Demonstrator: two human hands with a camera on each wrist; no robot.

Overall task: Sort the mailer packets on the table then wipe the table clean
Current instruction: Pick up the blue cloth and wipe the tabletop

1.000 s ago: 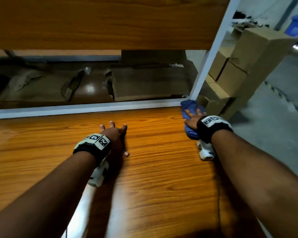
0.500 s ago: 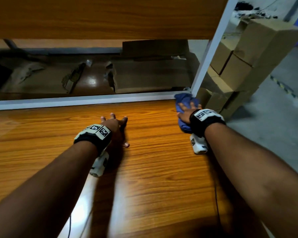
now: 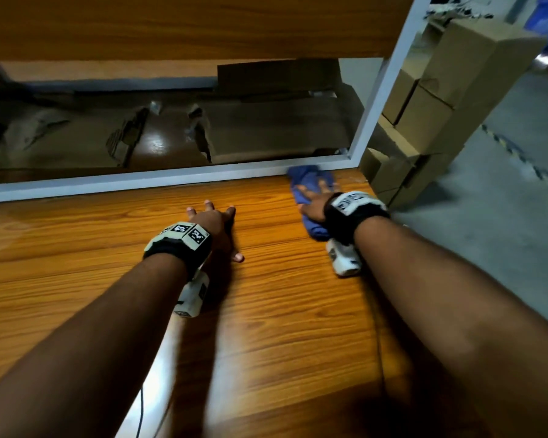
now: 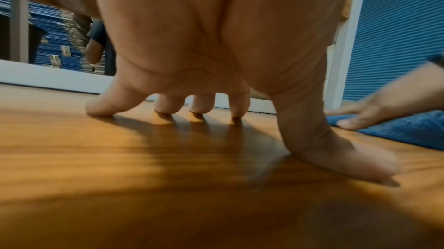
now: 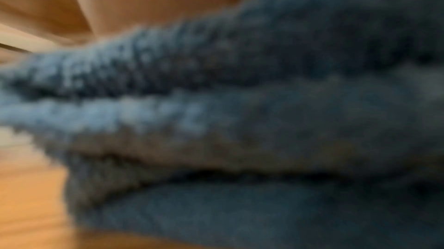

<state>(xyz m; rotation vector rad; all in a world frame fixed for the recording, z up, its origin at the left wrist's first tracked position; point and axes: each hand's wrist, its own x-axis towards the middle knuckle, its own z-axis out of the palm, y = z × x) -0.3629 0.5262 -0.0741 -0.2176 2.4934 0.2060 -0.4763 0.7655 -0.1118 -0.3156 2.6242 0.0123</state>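
A blue cloth (image 3: 310, 184) lies bunched at the far right corner of the wooden table (image 3: 266, 311), against the white frame rail (image 3: 140, 181). My right hand (image 3: 317, 200) presses flat on the cloth with straight fingers; the left wrist view shows those fingers (image 4: 360, 118) on the cloth (image 4: 408, 129). The right wrist view is filled by the blurred cloth (image 5: 240, 101). My left hand (image 3: 215, 222) rests on the bare wood mid-table, fingers spread, fingertips (image 4: 165, 108) and thumb touching the table (image 4: 168, 177). No mailer packets are in view.
A wooden shelf (image 3: 171, 23) overhangs the back of the table, held by a white post (image 3: 383, 90). Flattened cardboard (image 3: 266, 131) lies behind the rail. Stacked cardboard boxes (image 3: 440, 90) stand on the floor to the right, past the table's right edge.
My right hand has slid the blue cloth away from me toward the far right corner and slightly left. The left hand has stayed planted on the wood.
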